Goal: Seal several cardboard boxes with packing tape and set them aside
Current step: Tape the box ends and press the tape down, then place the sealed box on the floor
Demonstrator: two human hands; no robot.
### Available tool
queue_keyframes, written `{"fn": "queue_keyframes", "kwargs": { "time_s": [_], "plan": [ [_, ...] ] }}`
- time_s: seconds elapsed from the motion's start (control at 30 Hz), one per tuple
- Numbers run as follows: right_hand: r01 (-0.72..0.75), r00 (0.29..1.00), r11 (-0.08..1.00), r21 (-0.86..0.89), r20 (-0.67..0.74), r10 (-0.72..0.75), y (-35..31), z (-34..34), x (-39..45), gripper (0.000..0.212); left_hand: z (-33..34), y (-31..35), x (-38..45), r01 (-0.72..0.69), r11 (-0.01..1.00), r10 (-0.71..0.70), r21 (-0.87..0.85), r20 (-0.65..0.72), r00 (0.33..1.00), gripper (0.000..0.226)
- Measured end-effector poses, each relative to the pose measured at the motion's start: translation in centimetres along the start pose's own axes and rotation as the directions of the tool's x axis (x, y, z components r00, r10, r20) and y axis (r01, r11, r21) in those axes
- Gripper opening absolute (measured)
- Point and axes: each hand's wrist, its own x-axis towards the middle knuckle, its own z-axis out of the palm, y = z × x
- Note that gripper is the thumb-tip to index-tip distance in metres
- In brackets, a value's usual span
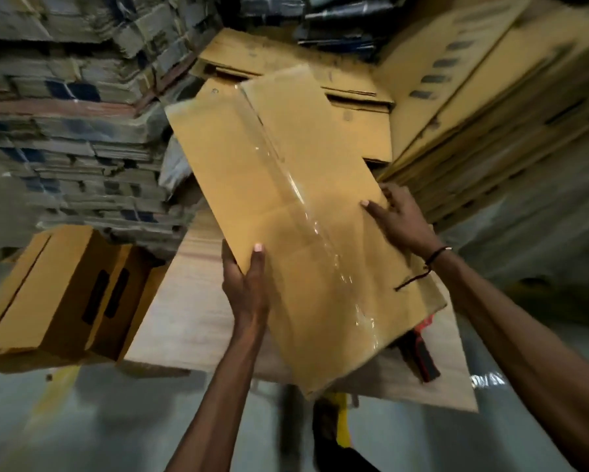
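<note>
A brown cardboard box (252, 185) is held up at a tilt in the middle of the view, with a strip of clear packing tape (306, 212) running down its centre seam. My left hand (247, 284) grips its left edge, thumb on the top face and fingers underneath. My right hand (397, 218) grips the right edge, fingers spread across the top and curled over the side. A red and black tape dispenser (420, 356) lies below the box's near corner, partly hidden by it.
A taped box (51, 291) sits at the left on the floor. Flat cardboard sheets (187, 311) lie under the held box. Stacks of flattened cartons (68, 124) rise at the left and tall cartons (497, 107) at the right. More boxes (286, 59) lie behind.
</note>
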Motion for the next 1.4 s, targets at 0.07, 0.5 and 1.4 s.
{"fn": "queue_keyframes", "kwargs": {
  "time_s": [0.07, 0.5, 1.4],
  "plan": [
    [-0.027, 0.994, 0.999, 0.026, -0.103, 0.029, -0.5, -3.3, -3.3, 0.049, 0.8, 1.9, -1.0, -0.066, 0.998, 0.066, -0.002, 0.075, 0.995, 0.056],
    [-0.148, 0.777, 0.978, 0.149, -0.594, 0.208, 11.3, -28.2, -25.7, 0.053, 18.6, 9.5, -20.3, -0.106, 0.989, 0.146, -0.103, 0.558, 0.817, 0.049],
    [-0.638, 0.655, 0.746, 0.191, -0.375, 0.656, 57.9, -40.6, -28.8, 0.048, 55.0, -18.3, -39.2, 0.128, 0.89, -0.424, 0.438, 0.69, 0.587, 0.085]
  ]
}}
